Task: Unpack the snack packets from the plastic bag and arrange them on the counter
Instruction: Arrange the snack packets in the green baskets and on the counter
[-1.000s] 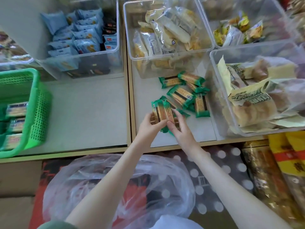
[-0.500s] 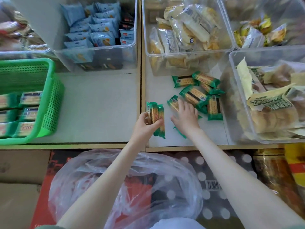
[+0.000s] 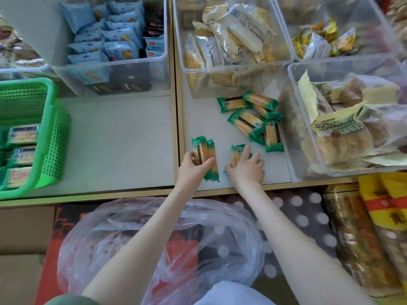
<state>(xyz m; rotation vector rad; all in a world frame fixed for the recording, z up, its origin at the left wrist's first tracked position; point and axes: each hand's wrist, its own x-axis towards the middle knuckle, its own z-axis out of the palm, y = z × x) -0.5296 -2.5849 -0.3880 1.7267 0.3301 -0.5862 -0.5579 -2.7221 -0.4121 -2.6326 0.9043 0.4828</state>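
Counter (image 3: 123,137) room between the clear bins (image 3: 222,69) is tight; the plastic bag (image 3: 136,243) sags open below its edge. A careless sweep could scatter the nearby packet pile (image 3: 253,119). The left hand (image 3: 191,167) grips a stacked pair (image 3: 206,154) that might slide apart. The right hand (image 3: 247,170) closes over a single packet (image 3: 237,151), drawn clear of the pile since half a second ago.

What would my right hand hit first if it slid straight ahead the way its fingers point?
Most likely the loose heap of green packets, just past a strip of bare counter; the right hand points toward it.
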